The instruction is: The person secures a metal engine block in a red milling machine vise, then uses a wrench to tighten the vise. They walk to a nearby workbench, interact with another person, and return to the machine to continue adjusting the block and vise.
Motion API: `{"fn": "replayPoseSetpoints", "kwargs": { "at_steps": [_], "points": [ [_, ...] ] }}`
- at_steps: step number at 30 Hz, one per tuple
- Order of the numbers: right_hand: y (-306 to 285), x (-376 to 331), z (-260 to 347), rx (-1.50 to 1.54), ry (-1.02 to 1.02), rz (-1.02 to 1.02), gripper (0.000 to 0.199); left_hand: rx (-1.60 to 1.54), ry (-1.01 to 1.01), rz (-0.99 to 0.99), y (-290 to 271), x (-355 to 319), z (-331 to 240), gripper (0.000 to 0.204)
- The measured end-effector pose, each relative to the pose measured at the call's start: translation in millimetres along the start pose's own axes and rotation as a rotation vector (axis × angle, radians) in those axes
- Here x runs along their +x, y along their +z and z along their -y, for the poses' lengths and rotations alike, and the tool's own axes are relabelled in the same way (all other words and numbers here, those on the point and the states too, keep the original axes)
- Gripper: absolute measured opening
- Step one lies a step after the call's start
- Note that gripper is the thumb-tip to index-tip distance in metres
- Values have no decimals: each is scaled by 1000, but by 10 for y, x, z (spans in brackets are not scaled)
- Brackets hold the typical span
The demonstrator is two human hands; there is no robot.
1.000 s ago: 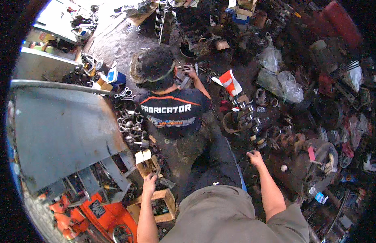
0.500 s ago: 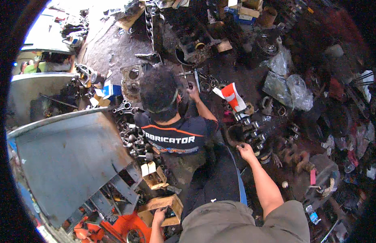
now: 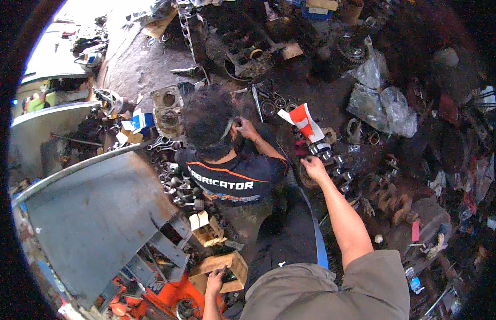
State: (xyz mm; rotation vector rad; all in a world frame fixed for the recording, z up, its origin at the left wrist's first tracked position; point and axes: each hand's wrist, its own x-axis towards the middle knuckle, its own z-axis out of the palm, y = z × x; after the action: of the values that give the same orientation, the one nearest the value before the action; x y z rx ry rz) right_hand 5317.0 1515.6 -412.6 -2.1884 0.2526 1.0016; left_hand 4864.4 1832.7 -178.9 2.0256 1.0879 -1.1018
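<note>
1. The right hand (image 3: 314, 168) is stretched far out and comes down on a pile of shiny metal engine parts (image 3: 333, 160). Its fingers curl over the top one, but I cannot tell if they have a real grip on it
2. The left hand (image 3: 215, 280) is low and close to the body. It holds the edge of a small cardboard box (image 3: 221, 266), with the fingers bent over the rim
3. Just past the right hand lies a red and white carton (image 3: 304, 121). Between the two hands a co-worker in a dark shirt (image 3: 232, 178) crouches on the floor
4. Beside the left hand is another open box (image 3: 206, 229) and a big grey metal sheet (image 3: 93, 218)
5. The metal parts look heavy and oily, so one could slip out of the fingers and roll away. The right arm is reaching a long way, so the person could tip forward. The box is held only by one edge, so it could tilt and spill
</note>
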Motion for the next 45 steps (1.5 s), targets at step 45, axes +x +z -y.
{"fn": "replayPoseSetpoints", "kwargs": {
  "at_steps": [45],
  "points": [
    [473, 274, -26, 16, 1, 19, 29, -396, -213, -91, 458, -226, 483, 25]
  ]
}}
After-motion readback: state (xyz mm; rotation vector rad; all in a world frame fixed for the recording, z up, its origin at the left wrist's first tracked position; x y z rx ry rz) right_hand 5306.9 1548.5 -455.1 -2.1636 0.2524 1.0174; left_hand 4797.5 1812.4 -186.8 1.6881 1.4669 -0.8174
